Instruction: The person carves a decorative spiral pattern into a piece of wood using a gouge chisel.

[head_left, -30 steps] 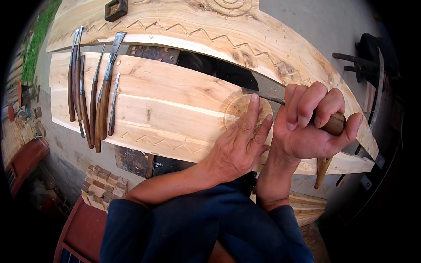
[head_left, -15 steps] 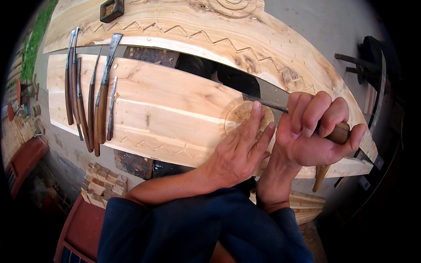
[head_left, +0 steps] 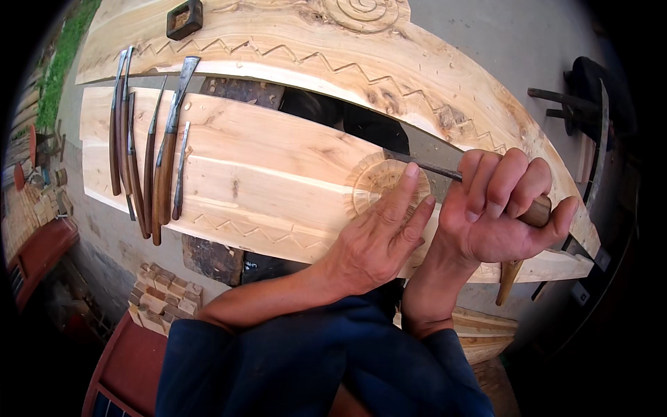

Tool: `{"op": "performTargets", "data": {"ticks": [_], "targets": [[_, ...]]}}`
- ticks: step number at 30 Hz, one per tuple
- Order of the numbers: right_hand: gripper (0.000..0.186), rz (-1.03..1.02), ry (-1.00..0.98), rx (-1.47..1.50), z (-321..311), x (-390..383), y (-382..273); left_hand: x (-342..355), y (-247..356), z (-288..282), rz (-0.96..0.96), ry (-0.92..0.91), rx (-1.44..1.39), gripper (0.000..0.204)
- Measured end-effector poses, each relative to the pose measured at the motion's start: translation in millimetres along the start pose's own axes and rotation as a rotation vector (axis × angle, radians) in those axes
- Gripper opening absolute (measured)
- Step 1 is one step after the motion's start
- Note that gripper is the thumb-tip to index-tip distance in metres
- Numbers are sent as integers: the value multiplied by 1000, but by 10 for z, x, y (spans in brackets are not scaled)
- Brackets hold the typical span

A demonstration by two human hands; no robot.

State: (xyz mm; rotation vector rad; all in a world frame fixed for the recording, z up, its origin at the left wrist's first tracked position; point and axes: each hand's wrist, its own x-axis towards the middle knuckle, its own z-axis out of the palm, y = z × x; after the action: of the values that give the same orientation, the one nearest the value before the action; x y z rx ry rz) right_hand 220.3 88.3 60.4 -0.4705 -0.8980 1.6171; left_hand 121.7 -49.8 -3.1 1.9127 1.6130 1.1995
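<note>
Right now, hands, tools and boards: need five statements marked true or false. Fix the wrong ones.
1. The right hand grips a carving tool by its wooden handle. True.
2. The left hand is closed around a mallet. False: the left hand holds no tool; its fingers extend over the round carving.
3. Several wooden-handled tools lie across the left part of the near board. True.
4. The small dark box sits on the near board. False: the dark box sits on the far board.
5. The far board bears a zigzag groove. True.
</note>
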Motion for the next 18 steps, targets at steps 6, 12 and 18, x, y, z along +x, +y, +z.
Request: {"op": "performTargets", "data": {"ticks": [6,12,18], "targets": [[67,24,-13,28,-15,4,26,-26,-10,8,-20,-31,19,74],[67,34,-33,26,-23,17,40,-24,-11,13,-25,-24,18,72],[66,48,-34,29,-7,19,50,-25,-10,-1,-31,-35,24,73]]}}
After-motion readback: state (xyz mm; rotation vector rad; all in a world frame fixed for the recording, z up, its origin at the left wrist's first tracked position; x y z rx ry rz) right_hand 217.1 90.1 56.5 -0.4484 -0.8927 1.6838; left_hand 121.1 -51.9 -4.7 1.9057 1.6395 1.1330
